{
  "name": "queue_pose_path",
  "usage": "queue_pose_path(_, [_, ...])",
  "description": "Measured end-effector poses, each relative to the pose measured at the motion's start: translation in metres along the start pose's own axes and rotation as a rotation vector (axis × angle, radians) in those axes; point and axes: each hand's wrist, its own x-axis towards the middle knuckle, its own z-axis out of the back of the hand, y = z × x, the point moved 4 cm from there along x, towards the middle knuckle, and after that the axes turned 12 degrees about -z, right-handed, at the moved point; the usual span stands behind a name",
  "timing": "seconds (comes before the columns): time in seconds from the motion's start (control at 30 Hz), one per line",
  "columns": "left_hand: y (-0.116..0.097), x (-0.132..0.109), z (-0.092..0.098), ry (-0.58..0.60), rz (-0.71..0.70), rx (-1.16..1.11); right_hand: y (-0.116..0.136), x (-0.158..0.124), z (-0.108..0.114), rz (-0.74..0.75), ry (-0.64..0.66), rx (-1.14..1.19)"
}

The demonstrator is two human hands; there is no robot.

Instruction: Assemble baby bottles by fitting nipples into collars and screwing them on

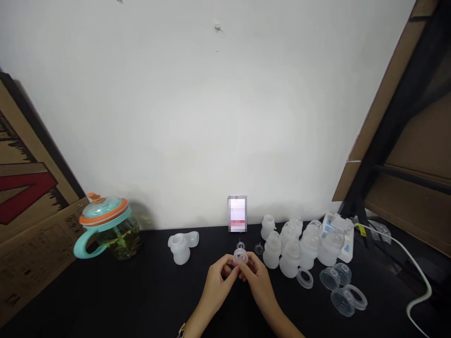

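Near the middle of the black table, my left hand (pixel 222 278) and my right hand (pixel 256 274) meet around a small translucent cap-like ring (pixel 240 256). The fingers of both hands press on its edges, thumbs on the near side. Just beyond it lies a small clear piece with a thin stem (pixel 240 245), and a similar one (pixel 259 248) rests to the right. A translucent white bottle (pixel 181 249) stands to the left, against a pale flat-ended piece (pixel 192 239). Several white bottles (pixel 291 259) with clear tops are grouped on the right.
A teal-lidded glass teapot (pixel 123 234) stands at the left beside cardboard (pixel 38 253). A phone (pixel 237 214) leans on the wall. Clear domes (pixel 342 301), loose rings (pixel 305 278), a white tray (pixel 347 251) and a white cable (pixel 419 267) are at the right.
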Motion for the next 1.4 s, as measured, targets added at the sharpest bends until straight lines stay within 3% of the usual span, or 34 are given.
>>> queue_pose_path(0.27, [0.002,-0.002,0.005,-0.031,0.010,0.065,0.010,-0.011,-0.004,0.106,0.030,-0.289])
queue_pose_path(0.5, [0.005,-0.001,0.005,-0.046,0.013,0.092,0.006,-0.010,-0.002,0.175,-0.031,-0.520])
queue_pose_path(1.1, [-0.003,-0.003,0.004,-0.049,0.021,0.092,0.007,-0.014,0.001,0.149,-0.122,-0.758])
queue_pose_path(1.4, [0.004,-0.005,0.002,-0.039,0.011,0.078,0.007,-0.015,-0.001,0.131,-0.117,-0.786])
